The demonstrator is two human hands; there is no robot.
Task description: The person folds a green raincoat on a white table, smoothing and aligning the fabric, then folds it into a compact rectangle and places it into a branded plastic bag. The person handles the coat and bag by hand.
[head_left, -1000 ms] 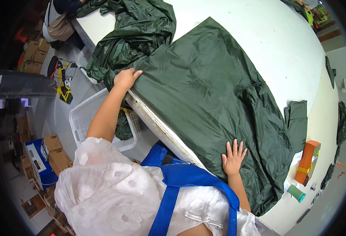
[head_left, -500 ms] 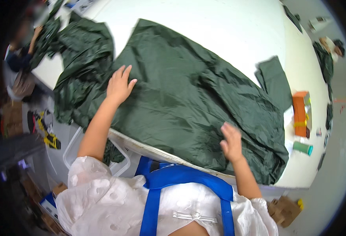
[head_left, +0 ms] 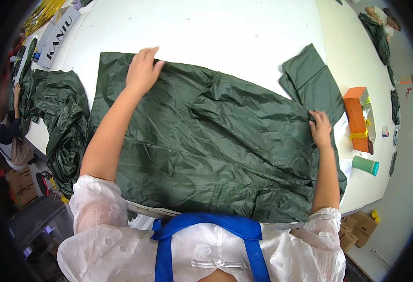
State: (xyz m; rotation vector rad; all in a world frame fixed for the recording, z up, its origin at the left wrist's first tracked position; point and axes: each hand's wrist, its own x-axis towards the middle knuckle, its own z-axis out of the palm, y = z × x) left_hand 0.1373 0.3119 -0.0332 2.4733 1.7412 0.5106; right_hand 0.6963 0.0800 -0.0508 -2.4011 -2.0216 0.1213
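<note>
Dark green fabric (head_left: pixel 169 164) lies left of the orange box (head_left: pixel 356 123). Left hand (head_left: pixel 144 73) spread, farther from the box; right hand (head_left: pixel 320 128) loosely curled nearer, any pinch unclear. Flat, outward palm strokes should ease creases best.

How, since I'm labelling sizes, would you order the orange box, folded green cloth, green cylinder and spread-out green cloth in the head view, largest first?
1. Spread-out green cloth
2. Folded green cloth
3. Orange box
4. Green cylinder

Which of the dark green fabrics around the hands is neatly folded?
The small folded piece, left of the orange box: compact and straight-edged, while the large middle sheet lies spread out, wrinkled, and the left heap is bunched up.
</note>
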